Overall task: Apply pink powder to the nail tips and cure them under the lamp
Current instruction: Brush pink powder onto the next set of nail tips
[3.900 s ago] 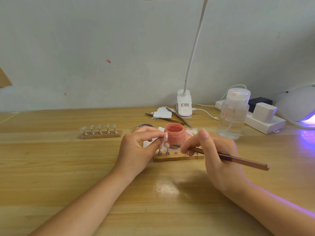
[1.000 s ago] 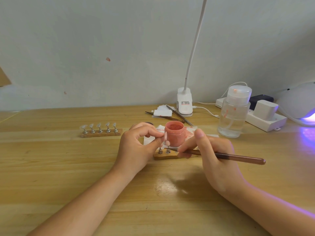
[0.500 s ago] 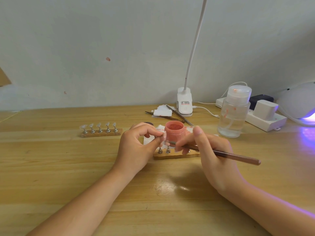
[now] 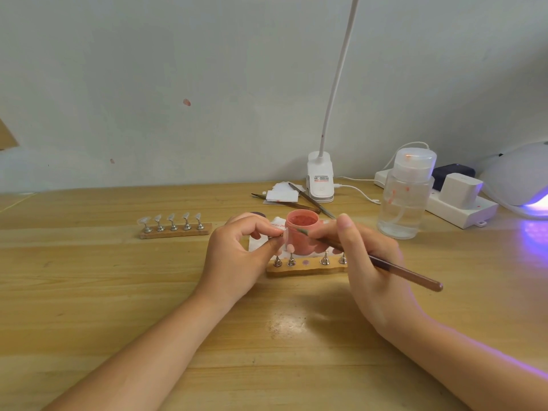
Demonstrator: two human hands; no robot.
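- The wooden table carries everything; the curing lamp stands at its far right edge with violet light on, well apart from the work.
- The right hand is closed around a brown brush, with the thumb lifted and the fingers curled on the handle. The brush head points left, just above the near rim of the powder jar.
- The left hand pinches one nail tip on its small stand between thumb and forefinger, and keeps it just beside the jar.
- The open pink powder jar stands between both hands, behind the near wooden holder. One socket in this holder is empty.
- A second holder with clear tips waits at the left, well apart.
- I judge that the step in hand is loading or brushing powder on the pinched tip.
- To do it well, keep the tip over the jar so loose powder falls back inside.
- Use light strokes from base to point, and tap off the extra powder.
- Do not touch the coated face with the fingers, and put the stand back upright in the empty socket before curing.
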